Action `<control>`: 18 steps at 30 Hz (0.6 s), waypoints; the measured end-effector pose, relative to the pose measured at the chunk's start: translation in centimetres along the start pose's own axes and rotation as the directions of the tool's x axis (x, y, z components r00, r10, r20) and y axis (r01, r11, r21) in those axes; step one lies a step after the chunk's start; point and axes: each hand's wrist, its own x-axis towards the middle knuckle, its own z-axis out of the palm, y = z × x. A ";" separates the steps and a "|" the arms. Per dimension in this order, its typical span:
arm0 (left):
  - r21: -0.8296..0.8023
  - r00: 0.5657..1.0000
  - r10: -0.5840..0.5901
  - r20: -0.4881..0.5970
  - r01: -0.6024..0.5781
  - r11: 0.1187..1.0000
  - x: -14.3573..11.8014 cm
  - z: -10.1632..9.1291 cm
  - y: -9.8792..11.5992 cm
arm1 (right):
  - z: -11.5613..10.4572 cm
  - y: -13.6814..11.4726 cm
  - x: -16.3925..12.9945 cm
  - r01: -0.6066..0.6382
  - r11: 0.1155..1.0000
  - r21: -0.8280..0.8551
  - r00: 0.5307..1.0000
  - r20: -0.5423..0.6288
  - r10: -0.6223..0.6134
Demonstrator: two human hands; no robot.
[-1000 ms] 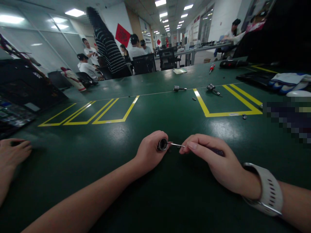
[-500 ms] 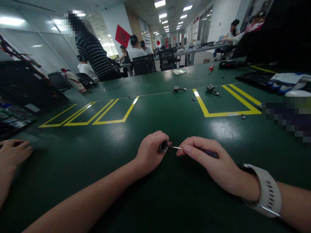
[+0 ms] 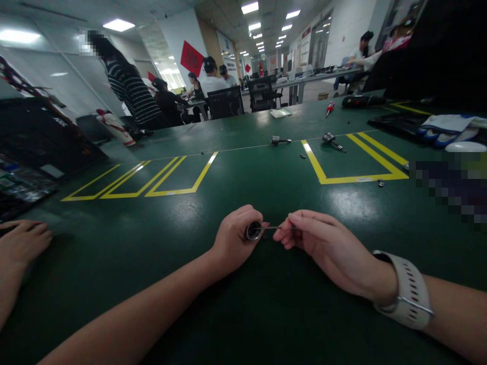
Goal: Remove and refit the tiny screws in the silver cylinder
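Observation:
Wrapped round a hollow metal cylinder (image 3: pixel 253 231), my left hand (image 3: pixel 234 238) keeps its open end turned toward me, just above the table. My right hand (image 3: pixel 323 243) is closed on a thin screwdriver (image 3: pixel 271 227); its slim metal shaft points left and reaches the cylinder's mouth. The fingers and palm hide the screwdriver's handle, and I cannot tell what the tip touches inside. A tiny dark ring-like part (image 3: pixel 265 237) lies on the table between my hands.
On the green table (image 3: pixel 182 294) lie two metal parts with shafts, one (image 3: pixel 280 140) beside the yellow tape and one (image 3: pixel 333 141) within it. Small pieces (image 3: pixel 381 183), a red screwdriver (image 3: pixel 330 108) and gloves (image 3: pixel 452 129) are at right. Another person's hand (image 3: pixel 26 241) rests at left.
My right hand has rolled, fingers now turned more upward, so the screwdriver's handle no longer shows. The cylinder has shifted slightly left. In the background, the striped-shirt person has moved left.

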 end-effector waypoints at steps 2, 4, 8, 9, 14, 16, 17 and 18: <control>0.048 1.000 -0.013 0.020 0.012 0.999 0.0 0.0 0.1 | 0.1 0.1 -0.2 0.067 0.991 -0.114 0.997 -0.026 -0.071; 0.109 0.997 -0.025 0.068 0.017 0.994 0.0 -0.1 0.1 | 0.1 0.1 -0.3 0.090 0.975 -0.205 0.995 -0.027 -0.098; 0.150 0.994 -0.019 0.106 0.003 0.989 0.0 -0.1 0.1 | 0.1 -0.1 -0.1 0.026 0.989 -0.143 0.999 -0.019 -0.029; 0.136 0.995 -0.016 0.096 0.002 0.991 0.0 -0.1 0.1 | 0.0 -0.1 0.0 0.000 0.995 -0.096 1.000 -0.014 -0.002; 0.013 1.000 -0.004 0.006 0.004 1.000 0.0 0.0 -0.2 | -0.3 -0.2 0.5 -0.076 0.995 0.070 0.997 0.020 0.075; -0.038 1.000 0.011 -0.018 -0.012 0.999 0.0 0.1 -0.3 | -0.4 -0.2 0.5 -0.089 0.991 0.098 0.996 0.022 0.087; -0.054 1.000 0.019 -0.021 -0.020 0.998 0.0 0.1 -0.3 | -0.3 -0.2 0.5 -0.092 0.990 0.104 0.996 0.020 0.090; -0.062 1.000 0.023 -0.020 -0.024 0.998 0.0 0.1 -0.3 | -0.3 -0.2 0.5 -0.091 0.991 0.101 0.996 0.017 0.090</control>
